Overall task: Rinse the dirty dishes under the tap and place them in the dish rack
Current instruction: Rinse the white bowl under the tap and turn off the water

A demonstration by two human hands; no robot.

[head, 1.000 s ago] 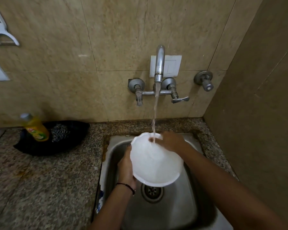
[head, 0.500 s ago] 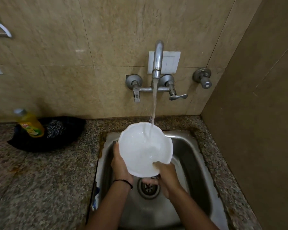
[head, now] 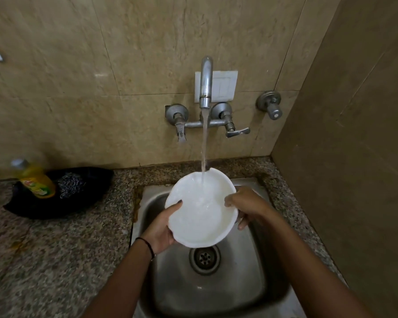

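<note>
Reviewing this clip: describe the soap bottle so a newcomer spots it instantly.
From the steel sink, follow the speckled counter left to the wall. A black tray sits there with a dark scrubber and the bottle. It is the only yellow thing, with a pale cap and bright label.

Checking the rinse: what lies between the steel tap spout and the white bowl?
Only a stream of water, running from the steel tap spout into the white bowl, per the head view.

My plate is plain white, and the sink is dull silver-grey. The countertop is speckled brown, grey and black granite; the wall tiles are mottled beige. The soap bottle is yellow with a green-and-red label, and the tray is black. There's a thin black band on my wrist.
</note>
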